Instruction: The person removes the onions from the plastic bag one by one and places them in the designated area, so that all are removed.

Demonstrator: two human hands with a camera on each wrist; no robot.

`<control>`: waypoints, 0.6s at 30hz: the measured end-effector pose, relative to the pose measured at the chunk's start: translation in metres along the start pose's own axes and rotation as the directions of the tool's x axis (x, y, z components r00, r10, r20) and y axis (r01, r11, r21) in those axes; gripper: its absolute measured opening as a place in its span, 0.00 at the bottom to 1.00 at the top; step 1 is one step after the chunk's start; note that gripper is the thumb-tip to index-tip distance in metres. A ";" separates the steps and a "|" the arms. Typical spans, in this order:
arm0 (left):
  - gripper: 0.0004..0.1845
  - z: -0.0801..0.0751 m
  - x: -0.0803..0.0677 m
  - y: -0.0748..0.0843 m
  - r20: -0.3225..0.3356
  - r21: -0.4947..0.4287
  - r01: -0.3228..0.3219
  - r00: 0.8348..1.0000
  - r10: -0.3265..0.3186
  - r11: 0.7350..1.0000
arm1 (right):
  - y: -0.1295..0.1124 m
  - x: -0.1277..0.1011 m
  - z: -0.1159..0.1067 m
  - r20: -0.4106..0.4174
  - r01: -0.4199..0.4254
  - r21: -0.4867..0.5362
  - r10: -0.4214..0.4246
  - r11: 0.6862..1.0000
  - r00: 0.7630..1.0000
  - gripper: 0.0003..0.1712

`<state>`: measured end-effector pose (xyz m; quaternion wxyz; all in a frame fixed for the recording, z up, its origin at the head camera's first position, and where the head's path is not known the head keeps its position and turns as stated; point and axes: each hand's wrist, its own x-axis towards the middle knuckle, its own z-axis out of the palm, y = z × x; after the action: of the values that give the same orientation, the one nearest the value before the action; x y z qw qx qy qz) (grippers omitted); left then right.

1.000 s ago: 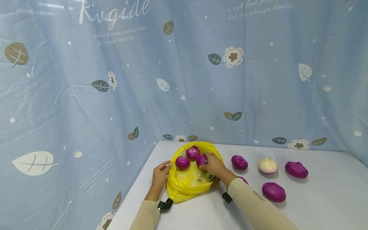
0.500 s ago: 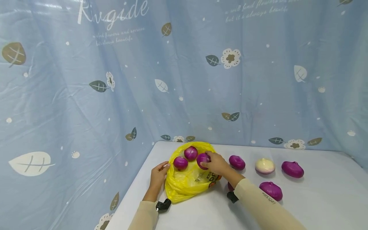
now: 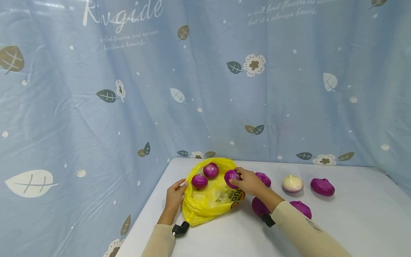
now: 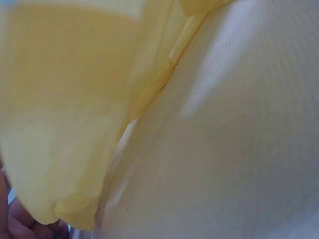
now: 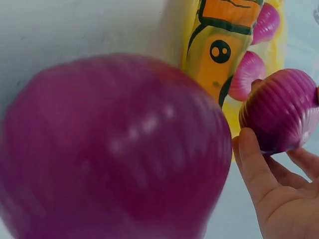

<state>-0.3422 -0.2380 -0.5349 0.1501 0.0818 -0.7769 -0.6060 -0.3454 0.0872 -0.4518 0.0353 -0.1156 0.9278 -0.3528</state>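
My right hand (image 3: 251, 182) grips a purple onion (image 3: 231, 178) between thumb and fingers, over the right rim of a yellow plastic bag (image 3: 205, 208). In the right wrist view that onion (image 5: 280, 110) sits at the fingertips. The bag lies with its mouth spread, and two purple onions, one in front (image 3: 199, 182) and one behind (image 3: 211, 170), are inside. At the bag's left rim my left hand (image 3: 174, 195) pinches the plastic. The left wrist view shows the fingers (image 4: 22, 221) curled at the bag's hanging edge (image 4: 75, 209).
To the right on the white table (image 3: 353, 221) lie a whitish onion (image 3: 292, 184) and several purple ones, including one at the far right (image 3: 322, 187). Another purple onion (image 3: 259, 206) lies under the right forearm, large in the right wrist view. A blue patterned curtain (image 3: 205, 89) hangs behind.
My right hand has moved right with its onion, from inside the bag to over its right rim. My left hand stays at the left rim. The head view has shifted slightly.
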 end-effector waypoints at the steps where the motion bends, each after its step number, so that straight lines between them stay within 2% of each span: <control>1: 0.19 0.000 0.000 0.000 -0.003 0.001 0.000 1.000 0.000 1.000 | 0.000 -0.001 -0.001 -0.004 0.003 0.001 -0.003 1.000 1.000 0.42; 10: 0.19 0.000 0.001 -0.001 -0.006 -0.005 0.006 1.000 -0.006 1.000 | 0.005 -0.015 -0.018 -0.040 0.044 -0.018 -0.044 0.999 0.998 0.40; 15: 0.19 0.000 0.003 -0.002 0.005 -0.012 0.012 1.000 -0.012 1.000 | 0.013 -0.022 -0.028 -0.051 0.074 -0.002 -0.074 0.997 0.996 0.38; 18: 0.20 0.000 0.002 -0.002 0.002 -0.007 0.007 1.000 -0.007 1.000 | 0.018 -0.026 -0.033 -0.044 0.060 0.034 -0.059 0.998 0.997 0.38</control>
<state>-0.3445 -0.2396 -0.5364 0.1473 0.0833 -0.7747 -0.6093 -0.3279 0.1274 -0.4396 0.0067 -0.1349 0.9182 -0.3724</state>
